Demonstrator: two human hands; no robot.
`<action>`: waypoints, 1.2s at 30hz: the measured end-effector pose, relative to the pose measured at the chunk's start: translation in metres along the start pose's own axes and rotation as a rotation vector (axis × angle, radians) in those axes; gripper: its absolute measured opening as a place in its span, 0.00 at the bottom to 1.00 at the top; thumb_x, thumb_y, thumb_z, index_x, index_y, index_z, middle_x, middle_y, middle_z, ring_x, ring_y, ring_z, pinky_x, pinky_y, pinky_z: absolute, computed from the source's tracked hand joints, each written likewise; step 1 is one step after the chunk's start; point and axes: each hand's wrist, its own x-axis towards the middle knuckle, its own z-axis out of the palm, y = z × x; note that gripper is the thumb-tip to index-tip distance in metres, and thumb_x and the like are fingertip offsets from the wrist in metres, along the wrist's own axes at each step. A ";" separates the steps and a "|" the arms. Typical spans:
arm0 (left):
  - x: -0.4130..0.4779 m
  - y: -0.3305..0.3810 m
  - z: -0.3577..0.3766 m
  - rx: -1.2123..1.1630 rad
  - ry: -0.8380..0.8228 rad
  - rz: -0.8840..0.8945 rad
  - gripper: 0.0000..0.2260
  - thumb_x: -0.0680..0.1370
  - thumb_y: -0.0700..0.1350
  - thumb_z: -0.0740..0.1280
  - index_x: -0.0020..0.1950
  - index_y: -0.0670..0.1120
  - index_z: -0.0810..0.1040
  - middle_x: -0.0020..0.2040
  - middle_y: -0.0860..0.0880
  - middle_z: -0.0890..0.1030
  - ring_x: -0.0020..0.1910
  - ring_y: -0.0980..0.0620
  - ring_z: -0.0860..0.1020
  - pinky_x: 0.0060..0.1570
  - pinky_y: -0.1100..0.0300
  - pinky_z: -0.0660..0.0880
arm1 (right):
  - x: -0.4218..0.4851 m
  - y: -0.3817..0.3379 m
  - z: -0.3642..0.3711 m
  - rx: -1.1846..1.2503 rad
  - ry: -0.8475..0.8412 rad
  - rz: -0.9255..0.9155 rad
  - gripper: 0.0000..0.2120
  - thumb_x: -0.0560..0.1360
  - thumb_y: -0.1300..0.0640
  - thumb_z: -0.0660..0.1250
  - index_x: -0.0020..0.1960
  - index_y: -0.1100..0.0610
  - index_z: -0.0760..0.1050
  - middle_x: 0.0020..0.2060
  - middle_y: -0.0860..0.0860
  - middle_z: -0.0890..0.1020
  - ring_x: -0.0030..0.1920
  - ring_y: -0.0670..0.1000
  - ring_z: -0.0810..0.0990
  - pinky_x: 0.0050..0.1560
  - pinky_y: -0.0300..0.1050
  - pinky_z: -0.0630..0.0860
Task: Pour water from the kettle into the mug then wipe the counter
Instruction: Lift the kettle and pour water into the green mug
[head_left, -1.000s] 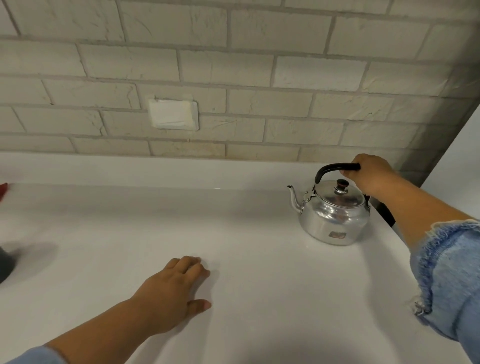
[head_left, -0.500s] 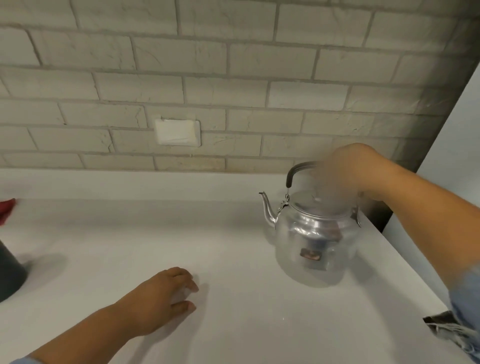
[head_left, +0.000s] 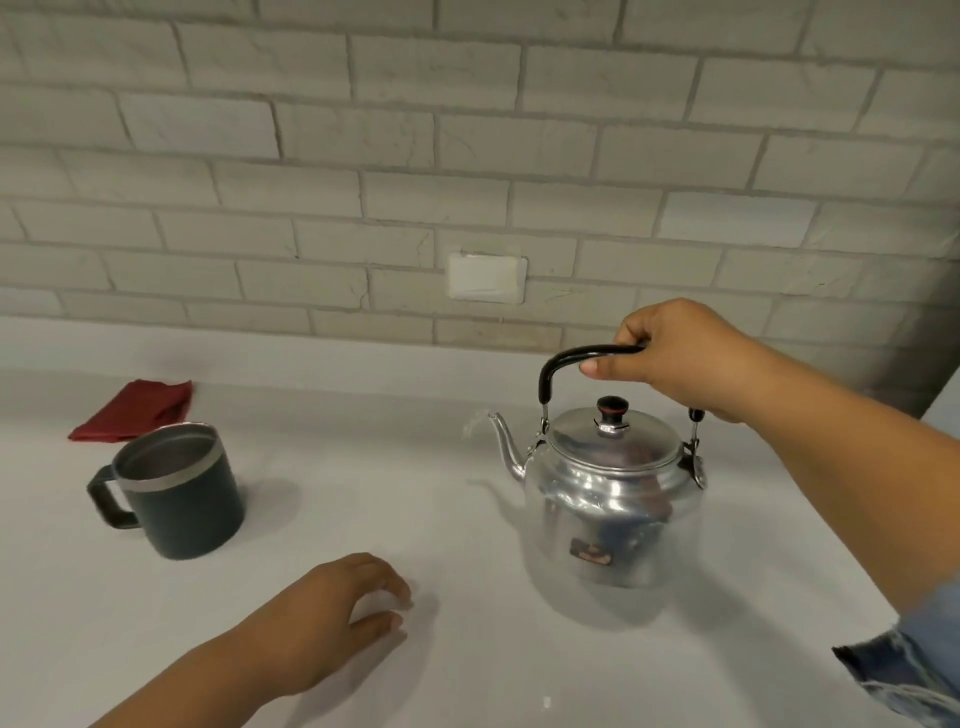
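Polished aluminium kettle with a black arched handle (head_left: 608, 499) hangs upright over the right part of the white counter (head_left: 467, 665). Its base is blurred, so whether it touches the surface cannot be told. The right hand (head_left: 675, 353) grips the top of the handle, fingers wrapped over it and thumb tucked under. The left hand (head_left: 332, 608) holds nothing; its loosely curled fingertips rest on the counter in front. The dark grey metal-rimmed mug (head_left: 176, 488) stands well apart to the left with its handle facing left, and the folded red cloth (head_left: 135, 410) lies just behind it.

The step in hand looks like carrying the kettle across to the mug. The curved spout (head_left: 501, 436) already points that way, which helps. A pale smear at its tip may be water slopping out, so the kettle seems full enough to punish any swing. A level, unhurried carry would suit, with the tilt held back until the spout tip sits over the mug's open mouth. The lid with its black knob (head_left: 612, 408) sits loose-looking on top, and a steep tip could shift it. The free left hand could steady the mug by its handle, since a light mug may slide.
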 end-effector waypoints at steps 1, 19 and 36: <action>-0.005 -0.007 -0.007 -0.005 0.013 0.003 0.09 0.74 0.57 0.65 0.53 0.62 0.77 0.55 0.66 0.75 0.53 0.66 0.74 0.57 0.68 0.70 | -0.001 -0.011 0.006 -0.035 -0.014 -0.001 0.20 0.63 0.40 0.75 0.34 0.57 0.77 0.24 0.48 0.70 0.26 0.48 0.69 0.27 0.40 0.65; -0.076 -0.147 -0.148 -0.287 0.657 -0.135 0.09 0.76 0.45 0.66 0.44 0.61 0.78 0.50 0.61 0.78 0.43 0.56 0.79 0.38 0.69 0.71 | -0.030 -0.141 0.085 0.033 0.059 0.137 0.21 0.58 0.38 0.76 0.30 0.55 0.74 0.15 0.43 0.67 0.16 0.43 0.63 0.23 0.38 0.61; -0.056 -0.195 -0.150 -0.360 0.496 -0.321 0.15 0.80 0.44 0.59 0.66 0.49 0.72 0.63 0.48 0.78 0.62 0.47 0.74 0.62 0.52 0.69 | -0.031 -0.226 0.107 -0.110 -0.031 0.048 0.25 0.55 0.35 0.75 0.31 0.56 0.75 0.16 0.44 0.68 0.18 0.43 0.65 0.23 0.38 0.62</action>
